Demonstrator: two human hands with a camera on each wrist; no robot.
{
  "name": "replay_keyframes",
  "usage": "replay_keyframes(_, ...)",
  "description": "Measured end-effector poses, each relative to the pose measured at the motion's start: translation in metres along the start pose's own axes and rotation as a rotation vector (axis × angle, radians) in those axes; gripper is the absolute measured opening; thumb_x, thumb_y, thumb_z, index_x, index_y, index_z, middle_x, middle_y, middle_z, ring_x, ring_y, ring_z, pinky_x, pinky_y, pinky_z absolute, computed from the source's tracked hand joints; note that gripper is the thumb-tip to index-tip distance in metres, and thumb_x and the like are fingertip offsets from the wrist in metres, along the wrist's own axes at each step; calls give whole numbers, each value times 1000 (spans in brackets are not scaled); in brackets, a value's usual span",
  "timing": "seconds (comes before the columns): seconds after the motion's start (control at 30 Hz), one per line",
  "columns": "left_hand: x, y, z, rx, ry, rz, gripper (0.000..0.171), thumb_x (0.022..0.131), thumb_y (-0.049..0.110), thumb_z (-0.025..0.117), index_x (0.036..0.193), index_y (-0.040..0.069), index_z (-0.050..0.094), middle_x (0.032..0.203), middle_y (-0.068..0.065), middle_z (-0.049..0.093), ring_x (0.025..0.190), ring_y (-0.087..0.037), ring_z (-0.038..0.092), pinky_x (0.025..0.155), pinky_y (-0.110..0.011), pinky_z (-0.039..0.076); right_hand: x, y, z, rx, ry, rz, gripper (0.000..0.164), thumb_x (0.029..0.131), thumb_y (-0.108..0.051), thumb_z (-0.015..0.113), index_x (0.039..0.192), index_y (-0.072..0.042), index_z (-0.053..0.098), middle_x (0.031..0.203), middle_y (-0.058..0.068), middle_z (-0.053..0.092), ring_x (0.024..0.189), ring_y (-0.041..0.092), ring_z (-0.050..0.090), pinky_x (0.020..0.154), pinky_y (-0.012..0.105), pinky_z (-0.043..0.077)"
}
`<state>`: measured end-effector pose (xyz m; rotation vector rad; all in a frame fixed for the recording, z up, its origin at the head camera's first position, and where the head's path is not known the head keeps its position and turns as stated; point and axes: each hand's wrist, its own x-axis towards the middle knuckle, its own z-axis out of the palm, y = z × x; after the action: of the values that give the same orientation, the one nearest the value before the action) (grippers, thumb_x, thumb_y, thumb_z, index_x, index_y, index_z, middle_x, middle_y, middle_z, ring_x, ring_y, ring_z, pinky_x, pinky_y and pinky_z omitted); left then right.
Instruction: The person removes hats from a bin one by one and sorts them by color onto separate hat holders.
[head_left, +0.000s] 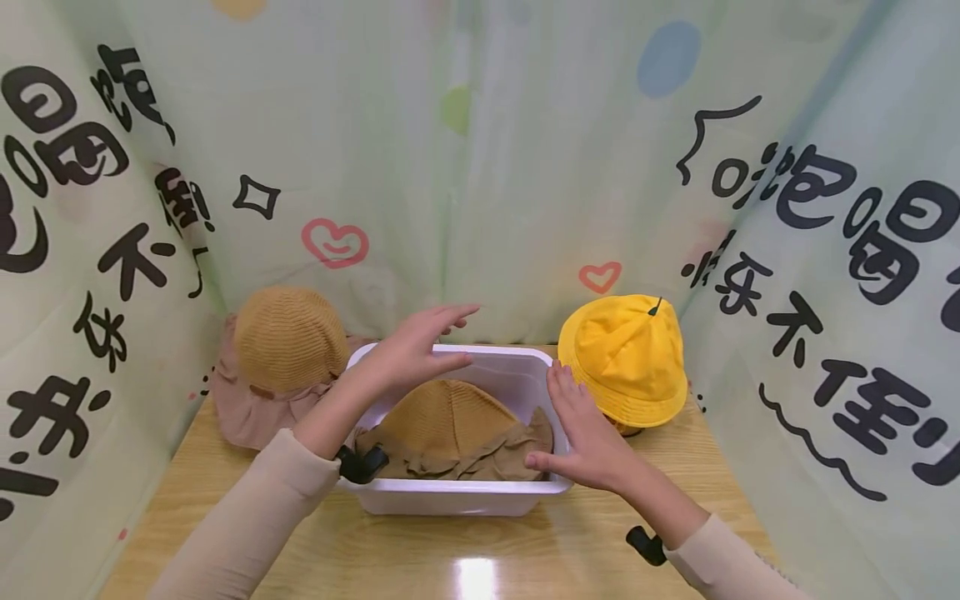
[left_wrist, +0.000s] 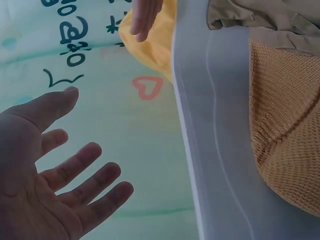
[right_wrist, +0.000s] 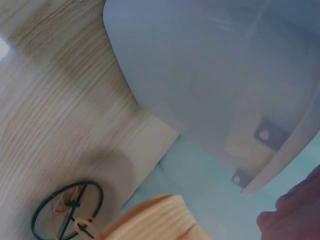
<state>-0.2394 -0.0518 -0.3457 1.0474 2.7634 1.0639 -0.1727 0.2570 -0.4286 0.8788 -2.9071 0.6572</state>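
A white plastic bin (head_left: 465, 487) stands on the table, holding a sun hat (head_left: 446, 417) with a tan knit crown and a brown cloth brim. Over the bin's left rear part hangs my left hand (head_left: 412, 354), its fingers extended and holding nothing. In the left wrist view that hand (left_wrist: 60, 185) shows palm and spread fingers beside the bin wall (left_wrist: 192, 150). At the bin's right side is my right hand (head_left: 592, 437), fingers straight, overlapping the rim in the head view. Only part of this hand (right_wrist: 295, 215) shows in the right wrist view.
To the bin's left sits another knit hat (head_left: 288, 342) with a pink brim (head_left: 240, 408). A yellow bucket hat (head_left: 626, 358) is raised off the table at right, near a stand with a black ring base (right_wrist: 100, 200). Printed curtains (head_left: 487, 208) enclose the wooden table (head_left: 300, 550).
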Motion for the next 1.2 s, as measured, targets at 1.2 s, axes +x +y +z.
replay_keyframes(1.2, -12, -53, 18, 6, -296, -170, 47, 96, 10, 65, 140, 0, 51, 130, -26, 61, 121, -39, 59, 99, -48, 50, -4, 1, 20, -85, -54, 45, 139, 64, -80, 71, 157, 6, 13, 165, 26, -2, 152, 43, -3, 118, 64, 14)
